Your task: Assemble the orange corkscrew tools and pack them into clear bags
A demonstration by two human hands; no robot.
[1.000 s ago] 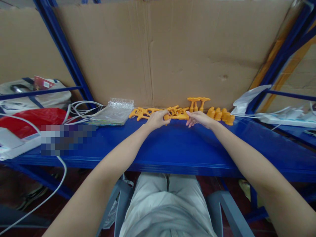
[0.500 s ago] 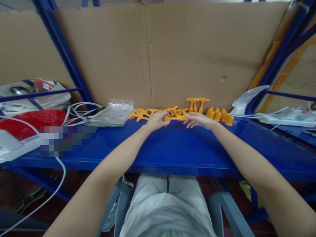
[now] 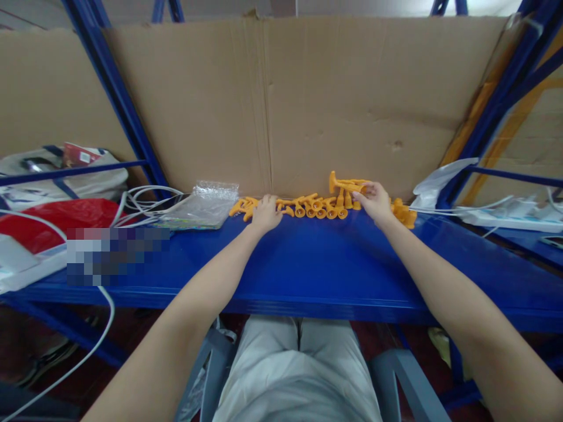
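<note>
My right hand (image 3: 377,203) pinches an orange T-shaped plastic piece (image 3: 347,184), holding it sideways with its wide end to the left. Under it, other upright orange pieces (image 3: 340,200) are partly covered. My left hand (image 3: 266,215) is lower, its fingers bent down over orange branched plastic pieces (image 3: 244,206) at the back of the blue shelf (image 3: 316,258); its fingertips are partly hidden. Between my hands, several orange pieces with round hollow ends (image 3: 321,213) lie in a row, openings facing me. Right of my right hand is a cluster of orange cup-like pieces (image 3: 404,213), partly hidden by the wrist.
A cardboard sheet (image 3: 316,105) stands behind the shelf. To the left are clear plastic bags (image 3: 197,205), white cables (image 3: 145,190), a red bag (image 3: 88,217) and a power strip (image 3: 33,266). Another white power strip (image 3: 505,212) is on the right.
My hands have parted from the orange piece held between them. The right hand has moved right and up with a T-shaped piece; the left has shifted slightly left onto the branched pieces.
</note>
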